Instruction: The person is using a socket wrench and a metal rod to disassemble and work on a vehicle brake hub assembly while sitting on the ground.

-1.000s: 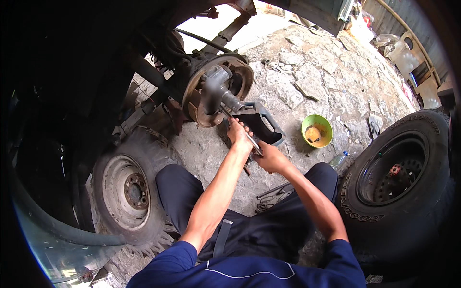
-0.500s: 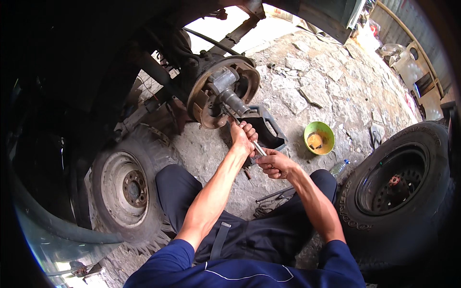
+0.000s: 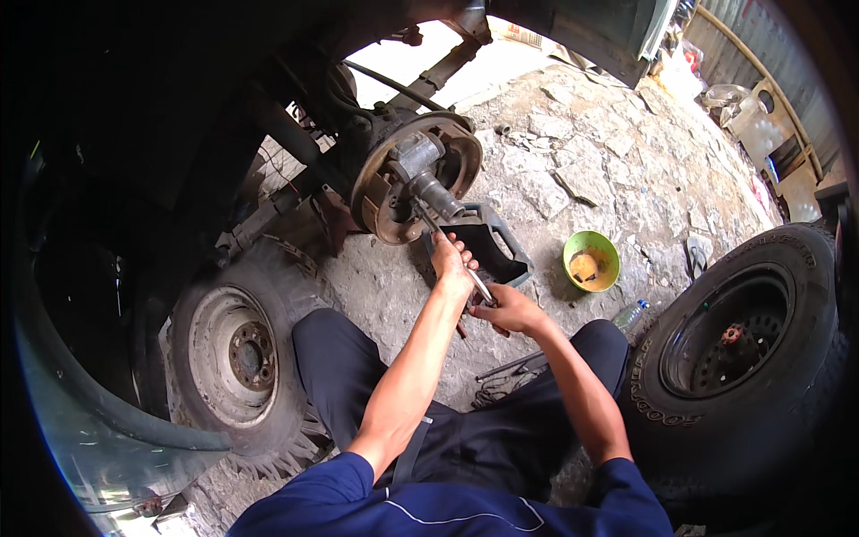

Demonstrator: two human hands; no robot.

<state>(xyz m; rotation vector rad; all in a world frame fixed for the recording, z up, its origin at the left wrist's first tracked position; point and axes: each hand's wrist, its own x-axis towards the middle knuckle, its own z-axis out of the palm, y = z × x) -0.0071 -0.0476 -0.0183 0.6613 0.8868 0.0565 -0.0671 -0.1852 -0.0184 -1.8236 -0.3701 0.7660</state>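
We reach both forearms up from the lower part of the frame, the left nearly straight and slanting rightward, the right bent at the elbow and slanting leftward, so our hands meet near the middle. Our left hand (image 3: pixel 455 259) is wrapped around the metal bar (image 3: pixel 480 287) partway along it, and our right hand (image 3: pixel 512 311) is curled about its lower end. The bar lies around the centre of the frame, its long axis running from upper left to lower right; its far end reaches the lower part of the round brake plate (image 3: pixel 369 199), but we cannot tell exactly what it catches there. Just right of that end, the grey spindle (image 3: pixel 436 194) juts toward the lower right, close beside the bar. The edge of a dark cut-open container (image 3: pixel 512 234) sits just right of our left hand. Rightward of our right hand, stone floor (image 3: pixel 546 295) stretches to the green bowl (image 3: pixel 610 261). Lower down, our left knee (image 3: pixel 327 347) and right knee (image 3: pixel 598 347) flank the forearms, with the pale-rimmed wheel (image 3: pixel 210 385) and the black-rimmed wheel (image 3: pixel 711 362) farther out.
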